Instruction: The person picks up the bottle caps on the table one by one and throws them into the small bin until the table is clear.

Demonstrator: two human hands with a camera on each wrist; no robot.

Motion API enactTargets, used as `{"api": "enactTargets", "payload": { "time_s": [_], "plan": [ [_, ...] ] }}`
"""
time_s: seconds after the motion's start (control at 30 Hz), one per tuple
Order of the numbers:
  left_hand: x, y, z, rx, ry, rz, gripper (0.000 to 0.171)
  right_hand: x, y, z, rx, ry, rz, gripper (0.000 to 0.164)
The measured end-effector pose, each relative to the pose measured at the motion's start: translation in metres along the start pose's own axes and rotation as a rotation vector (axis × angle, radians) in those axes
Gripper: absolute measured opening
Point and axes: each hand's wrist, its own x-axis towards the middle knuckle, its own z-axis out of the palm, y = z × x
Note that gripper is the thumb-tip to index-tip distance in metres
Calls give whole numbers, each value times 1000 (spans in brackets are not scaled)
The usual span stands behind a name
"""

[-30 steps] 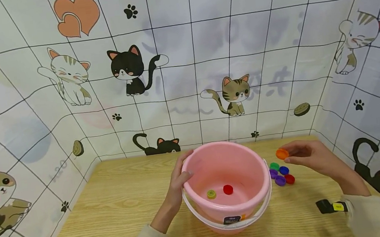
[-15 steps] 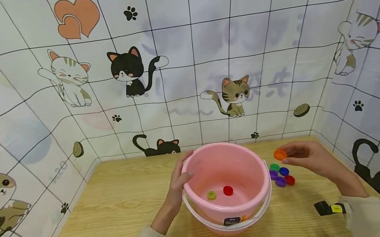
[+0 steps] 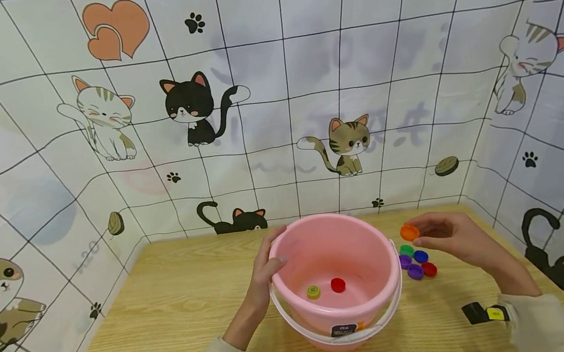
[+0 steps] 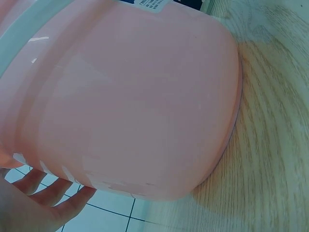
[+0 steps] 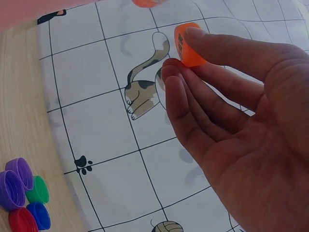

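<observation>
A pink bucket (image 3: 332,240) stands upright on the table, its white handle (image 3: 345,338) lowered at the front. My left hand (image 3: 261,275) grips its left rim, thumb over the edge and fingers along the outside; the left wrist view shows those fingers (image 4: 53,195) against the wall. Inside the bucket lie a red bottle cap (image 3: 338,285) and a yellow-green bottle cap (image 3: 313,292). Between thumb and fingertips, my right hand (image 3: 450,234) pinches an orange bottle cap (image 3: 409,232), held up to the right of the bucket rim.
Beneath the orange cap, several caps lie grouped beside the bucket: a green cap (image 3: 407,250), a blue cap (image 3: 421,256), a red cap (image 3: 429,269) and purple caps (image 3: 415,272). A cat-patterned sheet (image 3: 276,83) walls the wooden table (image 3: 173,318) at the back and sides.
My right hand has moved slightly left with the orange cap, closer to the bucket rim. The left hand keeps its grip and the bucket stays in place.
</observation>
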Motion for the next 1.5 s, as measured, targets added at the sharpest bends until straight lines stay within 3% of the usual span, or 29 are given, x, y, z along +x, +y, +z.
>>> {"api": "enactTargets", "payload": {
  "time_s": [0.53,0.9,1.23,1.5],
  "plan": [
    [0,2,-1,16,9,6,67,2,-14,1,4,44,-46,30],
    [-2,1,-3,9,14,-1,66,7,-21,9,-1,25,-65,30],
    [-1,-1,0,28,21,0,67,24,-34,12,-73,-27,21,34],
    [-1,0,1,41,26,-8,66,38,-49,10,-102,-36,-35,31]
  ]
}}
